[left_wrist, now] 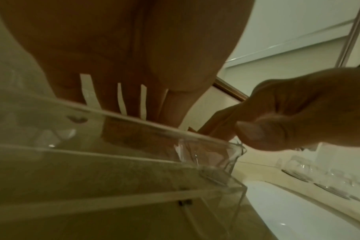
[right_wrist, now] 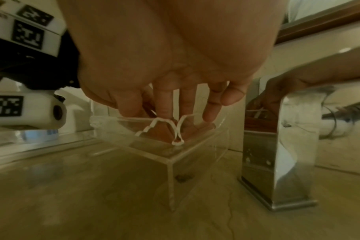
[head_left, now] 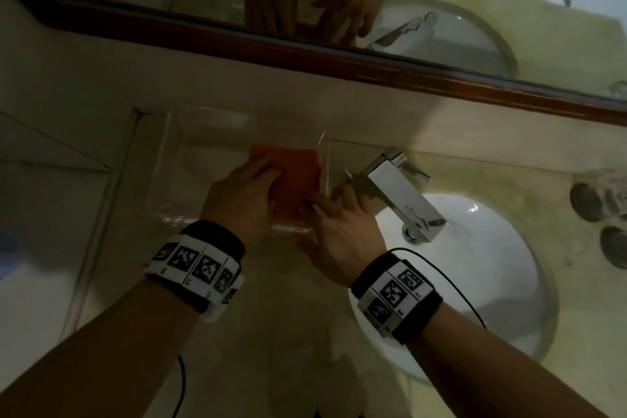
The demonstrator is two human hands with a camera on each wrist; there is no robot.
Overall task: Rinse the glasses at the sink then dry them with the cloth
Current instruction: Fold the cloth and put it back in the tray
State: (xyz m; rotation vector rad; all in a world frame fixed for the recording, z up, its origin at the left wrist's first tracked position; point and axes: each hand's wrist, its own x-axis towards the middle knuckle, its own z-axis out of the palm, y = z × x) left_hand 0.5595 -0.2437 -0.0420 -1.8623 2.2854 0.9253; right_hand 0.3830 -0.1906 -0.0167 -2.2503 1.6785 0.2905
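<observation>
cloth (head_left: pixel 294 180) — folded, orange, in clear tray (head_left: pixel 176 159), under both hands' fingertips, long axis running away from them | left hand (head_left: pixel 242 195) flat on it, fingers straight | right hand (head_left: pixel 342 231) fingers relaxed on its near-right edge | glasses (head_left: pixel 600 214) — well off right of right hand, past sink (head_left: pixel 475 282) | right hand nearer them

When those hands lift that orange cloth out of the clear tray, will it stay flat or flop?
Probably flop: the orange cloth looks like thin folded fabric lying in the clear tray. Likely light and unbreakable. Both the left hand and right hand rest fingers on it.
</observation>
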